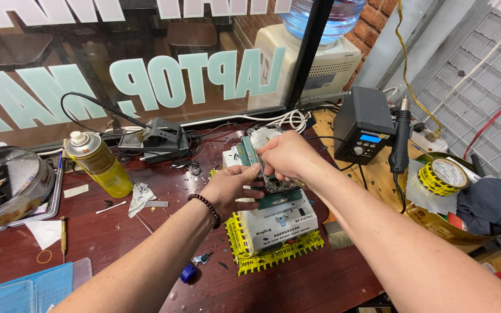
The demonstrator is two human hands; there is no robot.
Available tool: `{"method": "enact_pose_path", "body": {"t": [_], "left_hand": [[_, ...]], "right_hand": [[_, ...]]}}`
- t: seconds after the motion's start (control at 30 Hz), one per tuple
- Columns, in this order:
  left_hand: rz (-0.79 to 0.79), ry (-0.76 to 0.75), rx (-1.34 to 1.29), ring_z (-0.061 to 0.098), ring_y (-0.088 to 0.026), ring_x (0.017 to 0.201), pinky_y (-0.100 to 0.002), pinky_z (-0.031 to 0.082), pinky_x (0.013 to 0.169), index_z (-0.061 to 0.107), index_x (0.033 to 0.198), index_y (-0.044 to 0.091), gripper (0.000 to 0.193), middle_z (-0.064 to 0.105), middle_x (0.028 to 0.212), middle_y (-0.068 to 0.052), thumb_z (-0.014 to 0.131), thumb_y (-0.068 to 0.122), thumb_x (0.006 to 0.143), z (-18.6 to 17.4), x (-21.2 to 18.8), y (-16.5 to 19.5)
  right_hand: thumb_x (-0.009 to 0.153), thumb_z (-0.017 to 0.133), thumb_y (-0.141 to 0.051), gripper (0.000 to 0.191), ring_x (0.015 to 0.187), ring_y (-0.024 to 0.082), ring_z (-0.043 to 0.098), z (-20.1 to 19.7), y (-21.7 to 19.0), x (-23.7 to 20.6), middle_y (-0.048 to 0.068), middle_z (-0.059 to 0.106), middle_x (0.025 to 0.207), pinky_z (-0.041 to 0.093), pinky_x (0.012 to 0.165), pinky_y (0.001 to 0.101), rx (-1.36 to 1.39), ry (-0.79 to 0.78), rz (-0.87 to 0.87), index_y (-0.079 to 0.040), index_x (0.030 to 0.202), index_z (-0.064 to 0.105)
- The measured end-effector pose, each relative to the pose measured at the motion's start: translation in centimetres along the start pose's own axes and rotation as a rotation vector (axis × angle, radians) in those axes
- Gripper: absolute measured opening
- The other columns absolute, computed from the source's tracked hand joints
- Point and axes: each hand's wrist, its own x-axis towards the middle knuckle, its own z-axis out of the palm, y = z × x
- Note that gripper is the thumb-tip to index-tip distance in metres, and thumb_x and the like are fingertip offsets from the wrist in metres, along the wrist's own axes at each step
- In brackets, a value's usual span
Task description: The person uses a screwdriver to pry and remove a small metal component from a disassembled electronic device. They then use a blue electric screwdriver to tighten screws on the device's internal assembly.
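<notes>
Between both hands sits the circuit board [275,184], on a white heating station [279,217]: left hand [230,188] curls at its left edge, fingertips touching it; right hand [288,155] is closed just above, apparently pinching a thin tool, though the tip is hidden. Board looks small, greenish-grey, densely populated, lying flat; yellow tape [273,255] wraps the station's base.

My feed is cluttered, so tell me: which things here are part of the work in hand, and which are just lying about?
In use:
left hand steadying the circuit board
right hand working on the board with a thin tool, mostly hidden
white heating box under the board

Lying about:
yellow spray can
tape roll
hot-air station
brush
round tin
</notes>
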Motion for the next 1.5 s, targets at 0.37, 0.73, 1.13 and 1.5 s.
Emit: {"method": "enact_pose_path", "body": {"t": [0.37,0.73,1.13,1.5], "left_hand": [[0.014,-0.008,0.026,0.071,-0.021,0.085,-0.045,0.061,0.074,0.064,0.104,0.011,0.033,0.072,0.102,-0.007,0.071,0.041,0.091,0.2,-0.3,0.2],[0.019,-0.003,0.028,0.072,-0.021,0.082,-0.042,0.062,0.069,0.064,0.101,0.011,0.033,0.074,0.099,-0.006,0.071,0.042,0.091,0.1,0.0,-0.2],[0.019,-0.008,0.055,0.072,-0.02,0.082,-0.042,0.061,0.071,0.064,0.1,0.011,0.034,0.074,0.101,-0.007,0.071,0.042,0.091,0.5,-0.3,-0.1],[0.021,-0.003,0.019,0.072,-0.02,0.08,-0.043,0.06,0.071,0.063,0.1,0.013,0.033,0.073,0.1,-0.007,0.072,0.042,0.089,0.4,-0.2,-0.3]], "right_hand": [[0.086,0.064,-0.007,0.03,0.042,0.011,0.051,-0.5,-1.3,0.5,0.006,0.069,0.065,0.038,0.037,0.0297,0.015,-0.004,0.041,-0.007,0.113,0.078],[0.086,0.063,-0.005,0.029,0.042,0.012,0.055,-0.3,-0.9,2.5,0.008,0.071,0.065,0.042,0.039,0.0297,-0.033,0.015,-0.023,-0.005,0.11,0.078],[0.087,0.061,-0.003,0.029,0.042,0.014,0.053,-0.4,-1.7,3.0,0.009,0.07,0.065,0.041,0.038,0.033,-0.038,0.025,0.063,-0.006,0.11,0.078],[0.087,0.063,-0.002,0.028,0.043,0.014,0.053,-0.2,-1.6,3.0,0.01,0.07,0.067,0.04,0.037,0.0309,-0.003,0.021,0.034,-0.005,0.111,0.078]]}}
